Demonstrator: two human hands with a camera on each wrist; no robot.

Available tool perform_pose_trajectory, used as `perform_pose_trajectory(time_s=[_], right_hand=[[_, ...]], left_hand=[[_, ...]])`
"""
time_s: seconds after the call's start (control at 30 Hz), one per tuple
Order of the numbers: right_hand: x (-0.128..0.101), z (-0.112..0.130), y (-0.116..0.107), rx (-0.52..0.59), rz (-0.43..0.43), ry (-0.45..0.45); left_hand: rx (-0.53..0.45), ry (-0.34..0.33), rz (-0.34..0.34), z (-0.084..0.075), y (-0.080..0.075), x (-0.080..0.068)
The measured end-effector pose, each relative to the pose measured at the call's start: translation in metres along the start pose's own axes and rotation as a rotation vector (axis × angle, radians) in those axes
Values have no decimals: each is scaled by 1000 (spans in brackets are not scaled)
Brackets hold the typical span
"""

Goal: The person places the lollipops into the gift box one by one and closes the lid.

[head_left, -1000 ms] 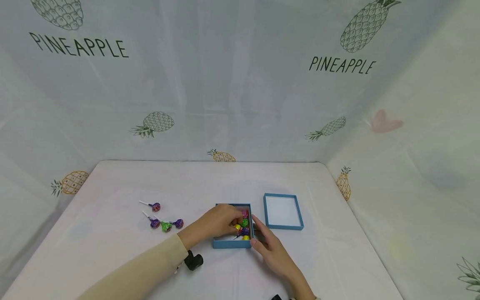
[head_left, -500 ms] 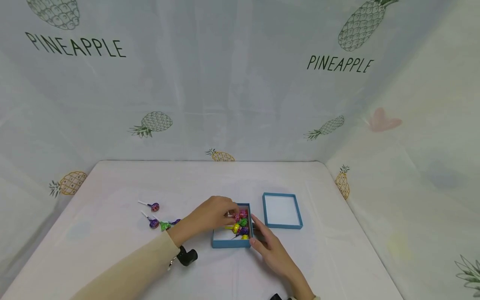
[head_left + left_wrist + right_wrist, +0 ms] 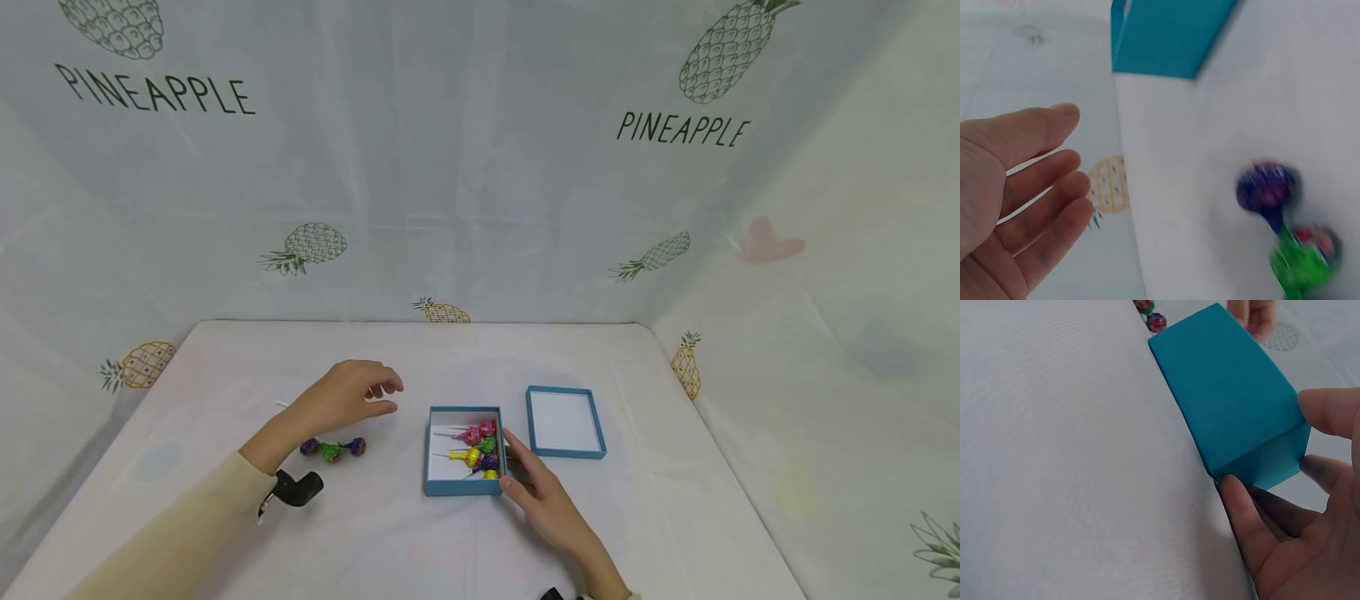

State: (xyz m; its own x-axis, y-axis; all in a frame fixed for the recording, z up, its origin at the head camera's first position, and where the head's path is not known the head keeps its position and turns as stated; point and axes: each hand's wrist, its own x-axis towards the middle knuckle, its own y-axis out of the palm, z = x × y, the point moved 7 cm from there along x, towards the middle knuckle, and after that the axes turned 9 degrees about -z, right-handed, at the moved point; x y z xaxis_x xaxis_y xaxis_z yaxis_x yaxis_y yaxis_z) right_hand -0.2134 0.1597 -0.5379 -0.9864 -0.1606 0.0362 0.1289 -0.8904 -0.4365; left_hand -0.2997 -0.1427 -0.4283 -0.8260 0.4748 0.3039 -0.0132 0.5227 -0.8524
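In the head view, a blue box [image 3: 465,487] stands on the table with several lollipops [image 3: 474,457] lying inside along its right half. My left hand [image 3: 341,402] hovers left of the box, its fingers loosely bent and holding nothing. Below that hand lie loose lollipops, among them a green lollipop [image 3: 332,452] and a purple lollipop [image 3: 357,447]; my wrist and forearm partly cover this group. The left wrist view has the purple and green ones close together. My right hand [image 3: 551,508] touches the box's right side, thumb at its near corner, fingers fairly straight.
A blue-rimmed lid [image 3: 566,423] lies with its white inside up, to the right of the box. Behind the white table [image 3: 465,550] hangs a pineapple-print curtain [image 3: 480,183]. A black wrist camera [image 3: 298,489] sits on my left wrist.
My left hand has let go of a pink lollipop in the box, then drawn back left over the loose lollipops. My right hand has stayed against the box.
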Motion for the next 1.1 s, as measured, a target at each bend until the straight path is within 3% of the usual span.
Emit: perform_pose_trajectory(time_s=[0.13,0.3,0.67,1.1], right_hand=[[0,-1,0,-4,2,-3],[0,-2,0,-17,-1,-9],[0,-3,0,-17,-3,-7],[1,-6,2,-39,4,6]], left_hand=[[19,-12,48,22,1,-18],[-4,-29,103,38,5,-36],[-48,-83,130,55,18,-59],[-26,-81,139,59,32,-70]])
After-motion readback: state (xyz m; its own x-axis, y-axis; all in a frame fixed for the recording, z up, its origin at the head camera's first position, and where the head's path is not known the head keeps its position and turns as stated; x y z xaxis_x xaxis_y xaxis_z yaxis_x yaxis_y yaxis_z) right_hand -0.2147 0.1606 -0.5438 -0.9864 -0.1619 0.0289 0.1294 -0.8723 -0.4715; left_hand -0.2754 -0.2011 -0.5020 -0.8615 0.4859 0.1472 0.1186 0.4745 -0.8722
